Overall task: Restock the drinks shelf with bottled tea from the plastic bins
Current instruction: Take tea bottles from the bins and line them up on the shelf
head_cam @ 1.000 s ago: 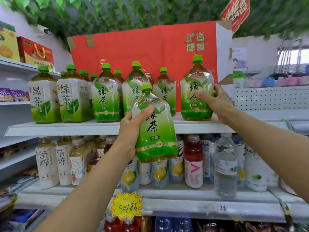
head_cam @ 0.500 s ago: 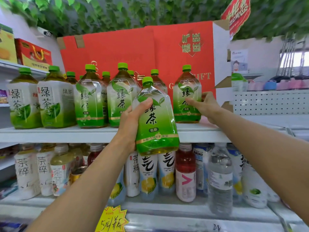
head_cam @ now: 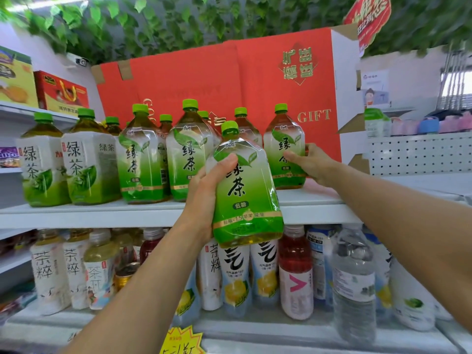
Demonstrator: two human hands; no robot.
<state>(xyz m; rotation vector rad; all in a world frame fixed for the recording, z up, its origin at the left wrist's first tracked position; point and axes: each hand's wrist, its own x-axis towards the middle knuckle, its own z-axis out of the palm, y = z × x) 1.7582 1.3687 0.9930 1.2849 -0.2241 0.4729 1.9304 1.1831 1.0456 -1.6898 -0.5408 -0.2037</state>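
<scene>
White shop shelving fills the view, with green leaf garland (head_cam: 158, 24) hanging across the top and a large red gift carton (head_cam: 229, 80) standing along the back of the upper shelf (head_cam: 89, 213). On that shelf a row of green-capped tea bottles (head_cam: 143, 159) runs from the left end toward the right, several deep in the middle. The right hand (head_cam: 310, 163) reaches to the rightmost shelf bottle (head_cam: 284, 149), which stands upright near the shelf's right end in front of the carton; its thumb lies across the label and the fingers curl round the bottle's right side, so the hand grips it. The left hand (head_cam: 208, 198) holds another bottle of green tea, the held bottle (head_cam: 246, 190), in the air just in front of the shelf's front edge, roughly upright and leaning slightly, its base below the shelf board. The thumb presses on the label's upper left and the fingers wrap behind. On the lower shelf (head_cam: 255, 328) stand mixed drinks: white-labelled tea bottles (head_cam: 48, 272) at the left end, lemon-labelled bottles (head_cam: 236, 279) in the middle, a pink drink (head_cam: 295, 274) and a clear water bottle (head_cam: 353, 284) toward the right. A yellow price tag (head_cam: 182, 341) hangs at that shelf's front edge.
</scene>
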